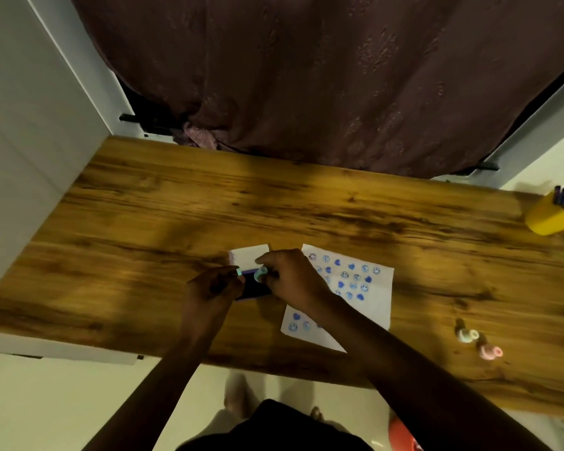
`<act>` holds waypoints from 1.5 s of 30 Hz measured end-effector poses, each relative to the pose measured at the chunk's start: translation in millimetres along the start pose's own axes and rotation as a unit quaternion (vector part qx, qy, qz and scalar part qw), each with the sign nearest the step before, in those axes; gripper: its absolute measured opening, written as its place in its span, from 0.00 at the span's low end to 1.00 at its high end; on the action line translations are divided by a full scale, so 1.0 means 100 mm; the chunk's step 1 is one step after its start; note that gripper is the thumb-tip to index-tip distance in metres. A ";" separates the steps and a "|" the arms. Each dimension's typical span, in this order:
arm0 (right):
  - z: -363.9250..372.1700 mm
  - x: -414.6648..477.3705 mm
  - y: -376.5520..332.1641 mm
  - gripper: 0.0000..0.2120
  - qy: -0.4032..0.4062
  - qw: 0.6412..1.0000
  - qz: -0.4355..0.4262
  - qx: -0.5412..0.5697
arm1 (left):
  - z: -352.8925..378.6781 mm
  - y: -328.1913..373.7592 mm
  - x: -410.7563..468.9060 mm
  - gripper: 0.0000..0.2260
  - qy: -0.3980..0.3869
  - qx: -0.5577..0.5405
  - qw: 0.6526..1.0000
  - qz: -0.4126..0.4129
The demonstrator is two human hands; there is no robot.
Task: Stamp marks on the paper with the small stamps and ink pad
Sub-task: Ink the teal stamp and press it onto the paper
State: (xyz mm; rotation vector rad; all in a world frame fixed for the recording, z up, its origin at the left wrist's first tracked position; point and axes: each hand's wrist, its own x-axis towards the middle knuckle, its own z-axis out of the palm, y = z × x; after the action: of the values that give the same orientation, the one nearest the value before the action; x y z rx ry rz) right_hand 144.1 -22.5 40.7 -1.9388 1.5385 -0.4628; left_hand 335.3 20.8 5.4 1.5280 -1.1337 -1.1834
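Head camera, looking down: a small pale-green stamp (pixel 261 274) is pinched in the fingertips of the right hand (pixel 290 278), directly over the dark blue ink pad (pixel 254 288), though whether its face touches the ink cannot be told through the blur. The right hand is curled nearly closed around the stamp. The left hand (pixel 214 288) is half curled at the pad's left edge, its fingers against the case as if steadying it; how firm the grip is cannot be made out. The pad's white lid (pixel 248 254) stands open on the far side, just behind both hands.

Just right of the pad lies the white sheet of paper (pixel 376 297), partly covered by the right forearm, already carrying rows of blue marks, hearts and round smiley faces, near its far edge and a few more near its front-left corner. Everything rests on a brown wood-grain table (pixel 144 222). Well apart, toward the right front of the table, two more small stamps lie on their sides, one cream-coloured (pixel 467 335) and one pink (pixel 489 352), close together. At the far right edge stands a yellow cup (pixel 549 218) holding blue-purple pens. A dark maroon curtain (pixel 306 76) hangs behind the table.
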 end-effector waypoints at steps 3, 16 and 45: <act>-0.17 -0.18 0.16 0.12 0.054 0.997 0.031 0.039 | 0.11 0.03 -0.01 0.12 -0.030 -0.035 0.999 -0.005; -0.49 -1.08 0.92 0.11 0.150 0.969 0.194 0.015 | 0.65 0.14 -0.07 0.13 -0.099 -0.015 0.995 -0.015; -0.19 -1.06 0.90 0.16 0.058 0.975 0.212 -0.042 | 0.81 0.26 -0.14 0.17 -0.115 0.002 0.993 0.000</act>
State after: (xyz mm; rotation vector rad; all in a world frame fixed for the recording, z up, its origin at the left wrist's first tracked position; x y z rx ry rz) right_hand 37.6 62.8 6.6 -1.5984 2.0126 -0.3340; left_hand 249.8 20.3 19.8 1.4207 -1.2863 -1.3853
